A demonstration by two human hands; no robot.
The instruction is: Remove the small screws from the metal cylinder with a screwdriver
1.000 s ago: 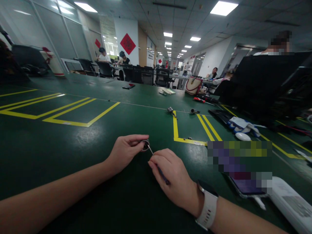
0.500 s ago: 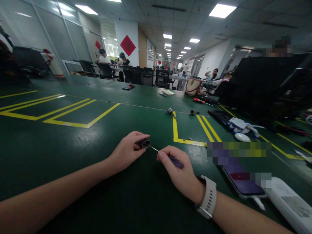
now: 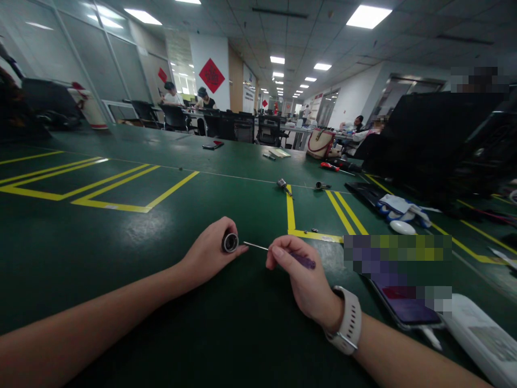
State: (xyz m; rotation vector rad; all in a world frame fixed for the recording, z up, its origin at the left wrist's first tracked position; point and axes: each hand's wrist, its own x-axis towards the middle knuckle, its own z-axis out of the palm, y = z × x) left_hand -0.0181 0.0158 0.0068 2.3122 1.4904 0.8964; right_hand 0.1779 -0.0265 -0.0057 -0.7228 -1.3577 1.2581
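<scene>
My left hand (image 3: pixel 210 248) is closed round a small dark cylindrical part (image 3: pixel 230 242), whose round metal-rimmed open end faces me. In my right hand (image 3: pixel 299 269) I hold a small screwdriver (image 3: pixel 304 261) by its purple handle, between thumb and fingers. The thin shaft points left, with its tip just right of the dark part and apart from it. Two small metal parts, one (image 3: pixel 284 186) by the yellow tape and another (image 3: pixel 322 186) farther right, lie on the green table beyond my hands. Tiny dark pieces (image 3: pixel 314 230) rest by the tape corner.
To the right lie a phone (image 3: pixel 398 302) with a cable, a white device (image 3: pixel 480 334), a white mouse-like object (image 3: pixel 402 228), gloves (image 3: pixel 404 209) and a red-handled screwdriver (image 3: pixel 330 166). A bag (image 3: pixel 319 143) stands at the far edge. Yellow tape (image 3: pixel 111 206) marks the table (image 3: pixel 121 237). People sit in the background.
My right hand has drawn the screwdriver back to the right, its tip now clear of the dark part. My left hand has turned the part's open end more towards me.
</scene>
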